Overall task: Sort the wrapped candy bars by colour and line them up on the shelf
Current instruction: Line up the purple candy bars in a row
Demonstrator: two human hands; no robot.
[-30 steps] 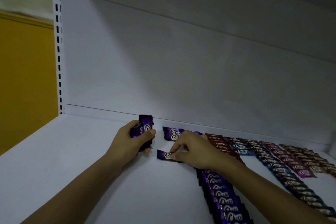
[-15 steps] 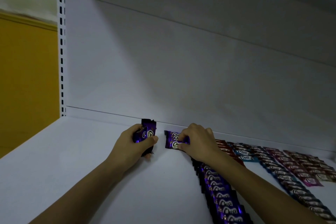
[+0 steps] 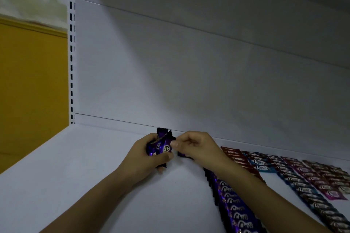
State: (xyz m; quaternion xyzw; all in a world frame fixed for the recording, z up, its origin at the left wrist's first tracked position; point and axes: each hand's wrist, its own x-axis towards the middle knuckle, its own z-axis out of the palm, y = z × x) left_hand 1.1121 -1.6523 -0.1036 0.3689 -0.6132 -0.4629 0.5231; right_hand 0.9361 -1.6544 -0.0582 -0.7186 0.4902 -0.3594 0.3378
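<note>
- Purple wrappers catch the eye first: the left hand (image 3: pixel 145 157) has its fingers curled round a small bunch of purple bars (image 3: pixel 160 147), held on end just above the shelf (image 3: pixel 94 166), close to the back panel (image 3: pixel 189 81).
- The right hand (image 3: pixel 198 147) meets it with fingers curled in and its thumb against the bunch's right edge, seemingly pinching one wrapper. The forefinger's side of that grip is hidden.
- Under that hand a sliver of a flat purple bar (image 3: pixel 182 155) shows at the far end of the purple row (image 3: pixel 236 212), which runs toward the near edge.
- One risk, to my eye: tugging at one slick wrapper could drag its neighbours out and spill the bunch.
- Another risk: the right forearm hangs over the purple row, so a lowered wrist could knock bars askew.
- Laid crooked, a new bar would break the line.
- The shelf looks like smooth white metal; a red row (image 3: pixel 234 159), a blue row (image 3: pixel 262 165) and pink rows (image 3: pixel 310 176) lie to the right.
- At the left stands a slotted upright (image 3: pixel 71 53), with an ochre wall (image 3: pixel 32 91) beyond it, and the light is dim.
</note>
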